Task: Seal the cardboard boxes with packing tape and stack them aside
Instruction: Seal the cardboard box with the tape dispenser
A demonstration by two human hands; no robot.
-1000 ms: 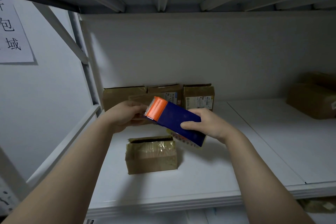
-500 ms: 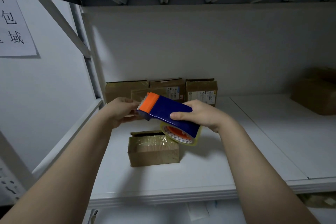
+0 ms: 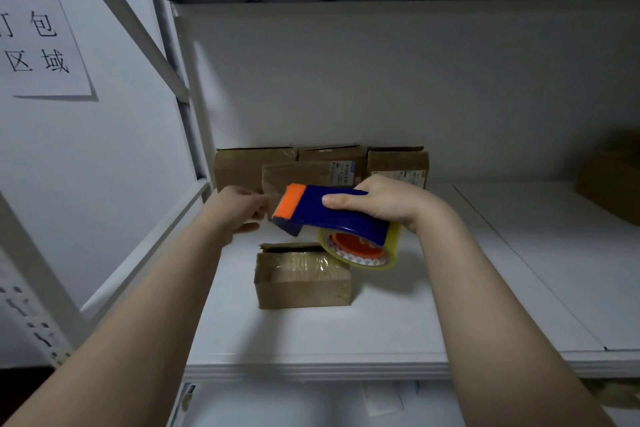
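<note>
Right hand [image 3: 384, 206]: the thumb [image 3: 341, 200] is pressing along the near face of the tape dispenser [image 3: 332, 215] while the other fingers are curling over its far edge, gripping it firmly. The dispenser's blue body is tilting, orange toothed end [image 3: 290, 201] up and to the left, and the clear tape roll [image 3: 360, 251] with its orange core is hanging at the lower right.

Left hand [image 3: 239, 210]: the fingertips [image 3: 260, 209] are drawn narrowly together right at the orange end. Whether a free end of tape is lying between them cannot be told.

Both hands are holding above a small cardboard box [image 3: 301, 279], which is sitting on the white shelf [image 3: 346, 336] directly below the roll, apart from it. Clear tape is covering its top, and a dark gap is showing at its back edge.

A cluster of cardboard boxes [image 3: 254, 166] is standing against the back wall behind the hands. More boxes [image 3: 609, 180] are sitting in shadow at the far right. A paper sign [image 3: 38, 35] with printed characters is hanging on the left wall.
</note>
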